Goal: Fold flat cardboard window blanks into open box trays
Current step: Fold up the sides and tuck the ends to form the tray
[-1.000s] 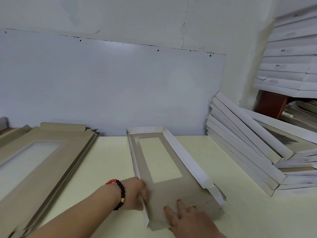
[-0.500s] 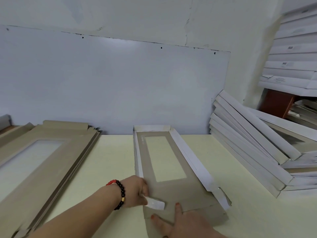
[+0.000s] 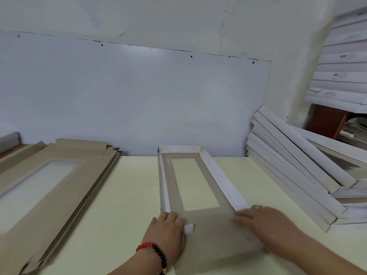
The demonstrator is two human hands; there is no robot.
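Left hand [image 3: 167, 230] pinches a small white tab [image 3: 188, 228] at the near left corner of the window blank [image 3: 210, 231]; right hand [image 3: 265, 221] lies flat, fingers extended, on the near right corner. Blank sits mid-desk [image 3: 129, 195], far and side walls raised. Flat brown blanks [image 3: 49, 187] stacked left; folded white trays [image 3: 294, 171] lean right. Stacked boxes [image 3: 341, 80] upper right carry print, too blurred to read. Pale yellow desk, white panel [image 3: 139, 100] behind.

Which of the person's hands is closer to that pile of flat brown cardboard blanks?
The left hand. It rests on the near left corner of the half-folded tray, on the side facing the flat blank pile. The right hand is at the tray's opposite corner.
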